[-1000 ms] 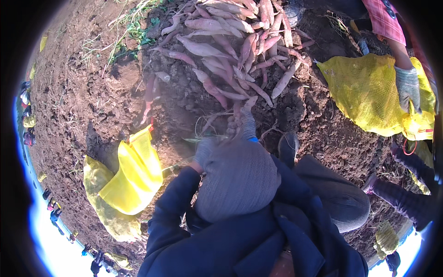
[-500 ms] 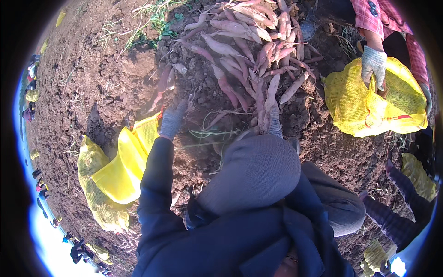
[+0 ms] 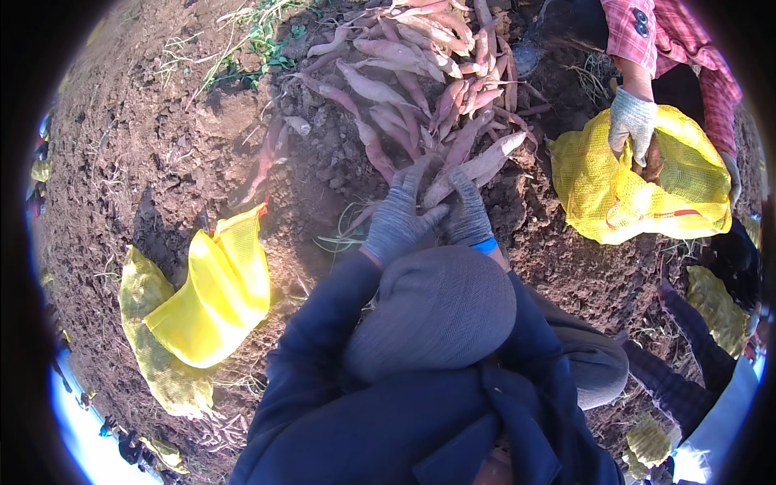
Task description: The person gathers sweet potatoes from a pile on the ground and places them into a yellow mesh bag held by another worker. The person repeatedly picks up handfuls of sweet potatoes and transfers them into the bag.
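Both my hands wear grey knitted gloves and meet at the near end of a heap of long pinkish sweet potatoes (image 3: 388, 52). My left hand (image 3: 398, 214) has its fingers apart, their tips at the near roots, and holds nothing I can see. My right hand (image 3: 470, 214), with a blue band at the wrist, closes over a pale, long sweet potato (image 3: 495, 158) that slants up to the right. Its thumb side is partly hidden. Other roots lie against this one.
To the left lies a yellow mesh sack (image 3: 218, 299) on a fuller sack (image 3: 158, 356). At right, a co-worker's gloved hand (image 3: 633, 125) reaches into an open yellow mesh bag (image 3: 594, 190). Green weeds (image 3: 263, 48) grow at the upper left. My bent knee (image 3: 440, 311) is just below my hands.
My left hand has moved right, from beside the yellow sack to the heap's near end. The sweet potatoes by my right hand have tilted from upright to slanting right.
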Tool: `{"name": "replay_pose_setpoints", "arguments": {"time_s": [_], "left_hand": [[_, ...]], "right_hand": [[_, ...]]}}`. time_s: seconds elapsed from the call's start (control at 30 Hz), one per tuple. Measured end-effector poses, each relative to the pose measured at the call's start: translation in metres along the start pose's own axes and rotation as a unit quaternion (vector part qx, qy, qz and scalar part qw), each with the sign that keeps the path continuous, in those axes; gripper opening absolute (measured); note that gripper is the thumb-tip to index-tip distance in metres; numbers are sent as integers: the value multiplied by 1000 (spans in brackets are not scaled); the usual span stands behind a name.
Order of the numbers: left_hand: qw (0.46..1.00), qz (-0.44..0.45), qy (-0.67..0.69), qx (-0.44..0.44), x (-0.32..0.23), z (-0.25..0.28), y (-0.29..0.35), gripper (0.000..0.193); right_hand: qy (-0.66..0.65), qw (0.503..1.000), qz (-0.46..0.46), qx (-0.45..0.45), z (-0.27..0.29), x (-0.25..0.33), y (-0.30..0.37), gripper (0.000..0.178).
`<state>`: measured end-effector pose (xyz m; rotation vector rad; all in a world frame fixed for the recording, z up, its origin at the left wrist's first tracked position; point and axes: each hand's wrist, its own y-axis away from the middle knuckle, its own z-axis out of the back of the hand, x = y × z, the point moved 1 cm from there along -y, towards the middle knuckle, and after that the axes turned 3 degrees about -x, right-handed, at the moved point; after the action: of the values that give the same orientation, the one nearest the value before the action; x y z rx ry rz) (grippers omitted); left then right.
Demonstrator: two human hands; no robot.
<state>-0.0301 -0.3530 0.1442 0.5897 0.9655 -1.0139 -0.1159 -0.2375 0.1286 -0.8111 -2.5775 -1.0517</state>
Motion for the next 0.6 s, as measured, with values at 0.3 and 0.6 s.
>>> {"name": "replay_pose_setpoints", "arguments": {"time_s": [0.3, 0.6], "left_hand": [[997, -9, -41, 70, -9, 5, -5, 37], [976, -181, -121, 22, 32, -20, 11, 36]], "right_hand": [[-112, 988, 19, -104, 8, 12, -11, 47], [-63, 990, 59, -109, 10, 1, -13, 51]]}}
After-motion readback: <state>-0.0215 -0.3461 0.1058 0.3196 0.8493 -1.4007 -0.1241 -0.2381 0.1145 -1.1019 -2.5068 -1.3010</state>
